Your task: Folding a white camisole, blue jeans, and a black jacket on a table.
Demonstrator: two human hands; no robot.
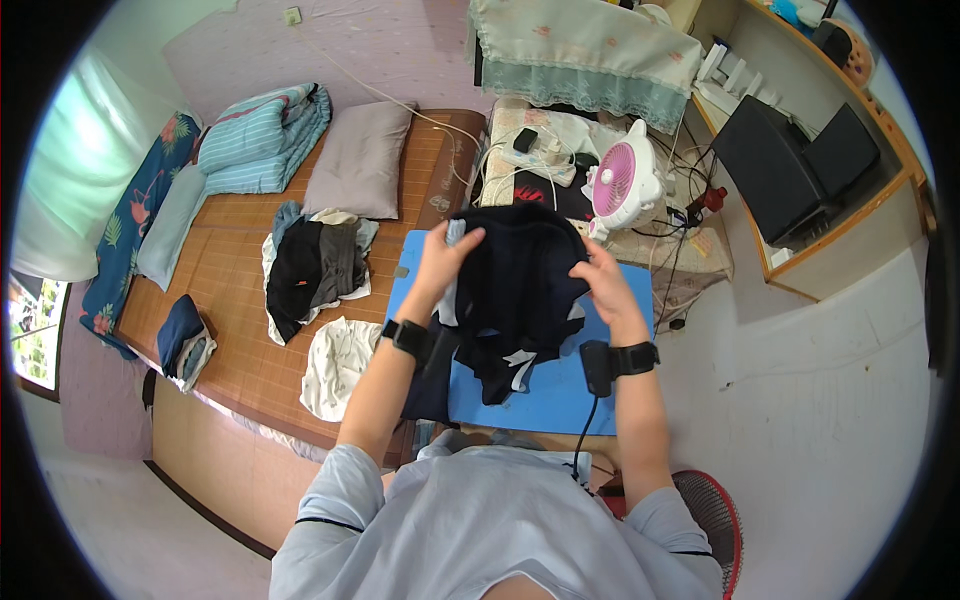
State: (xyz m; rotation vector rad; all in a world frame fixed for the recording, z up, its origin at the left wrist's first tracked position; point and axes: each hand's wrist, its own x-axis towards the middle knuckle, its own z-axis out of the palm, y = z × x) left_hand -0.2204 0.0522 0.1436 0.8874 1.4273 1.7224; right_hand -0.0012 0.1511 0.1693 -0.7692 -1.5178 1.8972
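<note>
A dark navy garment (517,270) with light grey and white parts hangs between my two hands over a blue tabletop (562,390). My left hand (447,259) pinches its upper left edge, with the thumb on the cloth. On the other side, my right hand (604,277) grips the right edge between thumb and fingers. The waistband or hem arches between them, and the lower folds rest on or just above the table; I cannot tell which. Dark cloth (433,379) lies at the table's left edge, partly behind my left forearm.
Left of me is a bed with a bamboo mat (232,240), holding a clothes pile (307,262), a white garment (341,367), a small folded stack (184,341) and a pillow (360,157). Beyond the table stand a pink-and-white fan (622,176) and a power strip (544,157) among cables.
</note>
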